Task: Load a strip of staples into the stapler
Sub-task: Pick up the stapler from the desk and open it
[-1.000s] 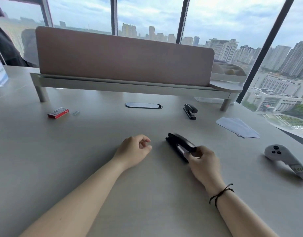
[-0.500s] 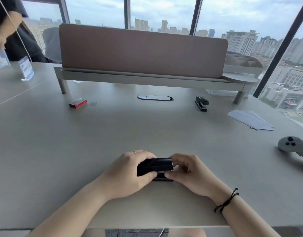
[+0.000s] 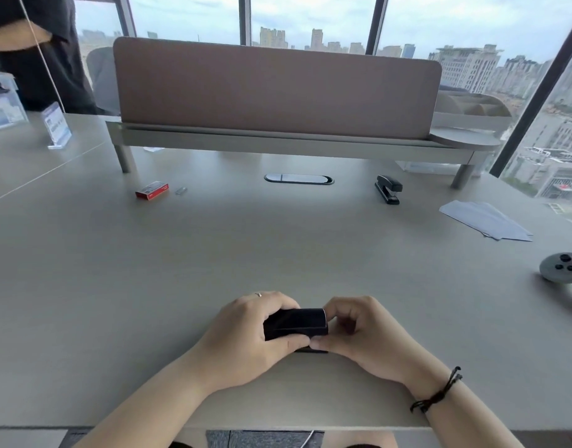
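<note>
Both hands clenched on black stapler (image 3: 296, 322), lower centre of frame, near desk (image 3: 213, 253) front edge: left hand (image 3: 250, 331) grip on left end, right hand (image 3: 364, 334) grip on right end. Red staple box (image 3: 151, 190), loose staple strip (image 3: 180, 190) left of centre, well apart.

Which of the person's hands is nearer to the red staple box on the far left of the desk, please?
Left. The left hand grips the near stapler on the same side as the red staple box, which lies farther back. The right hand holds the stapler's other end, farther from the box.
</note>
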Demonstrator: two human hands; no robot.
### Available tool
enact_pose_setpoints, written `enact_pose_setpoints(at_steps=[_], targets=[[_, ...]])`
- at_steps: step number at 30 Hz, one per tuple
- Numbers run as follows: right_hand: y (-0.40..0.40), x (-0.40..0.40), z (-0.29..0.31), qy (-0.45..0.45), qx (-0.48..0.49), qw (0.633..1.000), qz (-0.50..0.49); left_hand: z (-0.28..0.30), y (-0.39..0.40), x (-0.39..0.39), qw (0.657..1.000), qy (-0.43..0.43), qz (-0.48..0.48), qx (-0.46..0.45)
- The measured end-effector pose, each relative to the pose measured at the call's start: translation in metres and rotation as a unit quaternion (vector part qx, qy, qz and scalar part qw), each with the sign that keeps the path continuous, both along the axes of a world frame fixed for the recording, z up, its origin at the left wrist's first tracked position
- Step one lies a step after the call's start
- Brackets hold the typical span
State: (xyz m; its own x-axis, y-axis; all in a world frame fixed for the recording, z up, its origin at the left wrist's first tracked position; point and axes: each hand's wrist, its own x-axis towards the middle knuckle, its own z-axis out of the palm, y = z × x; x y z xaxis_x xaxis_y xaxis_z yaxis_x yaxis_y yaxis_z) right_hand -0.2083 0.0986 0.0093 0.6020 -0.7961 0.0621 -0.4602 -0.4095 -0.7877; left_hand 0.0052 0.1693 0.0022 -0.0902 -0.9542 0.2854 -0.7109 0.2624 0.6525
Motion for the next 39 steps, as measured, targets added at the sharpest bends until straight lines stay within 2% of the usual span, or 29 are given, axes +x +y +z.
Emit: enact_pose_setpoints(at_steps=[2, 6, 12, 15, 23, 26, 30, 35, 39], targets=[[0.000, -0.001, 0.000, -0.002, 0.009, 1.000, 0.003, 0.002, 0.001, 0.000, 1.000, 0.021, -0.009, 0.003], [0.000, -0.001, -0.001, -0.007, 0.020, 0.999, -0.024, 0.008, 0.002, 0.003, 0.982, 0.188, -0.028, 0.017], [-0.003, -0.006, 0.000, -0.006, 0.014, 1.000, -0.025, 0.011, 0.000, 0.012, 0.947, 0.320, -0.014, -0.016], [-0.004, -0.007, 0.001, -0.009, 0.013, 1.000, -0.023, 0.016, 0.000, 0.023, 0.934, 0.355, -0.016, -0.024], [-0.006, -0.006, -0.002, -0.010, 0.007, 1.000, -0.026, 0.024, 0.024, 0.068, 0.953, 0.300, -0.039, 0.003], [-0.006, -0.006, -0.002, -0.009, -0.002, 1.000, -0.025, 0.018, 0.033, 0.089, 0.959, 0.281, -0.007, 0.022], [-0.005, -0.006, -0.003, -0.009, -0.009, 1.000, -0.025, 0.015, 0.043, 0.108, 0.975, 0.207, 0.049, 0.070], [-0.005, -0.005, -0.003, -0.007, -0.009, 1.000, -0.026, 0.010, 0.043, 0.116, 0.987, 0.072, 0.062, 0.127], [-0.005, -0.005, -0.004, -0.004, -0.007, 0.999, -0.031, 0.010, 0.044, 0.113, 0.992, 0.053, 0.052, 0.104]])
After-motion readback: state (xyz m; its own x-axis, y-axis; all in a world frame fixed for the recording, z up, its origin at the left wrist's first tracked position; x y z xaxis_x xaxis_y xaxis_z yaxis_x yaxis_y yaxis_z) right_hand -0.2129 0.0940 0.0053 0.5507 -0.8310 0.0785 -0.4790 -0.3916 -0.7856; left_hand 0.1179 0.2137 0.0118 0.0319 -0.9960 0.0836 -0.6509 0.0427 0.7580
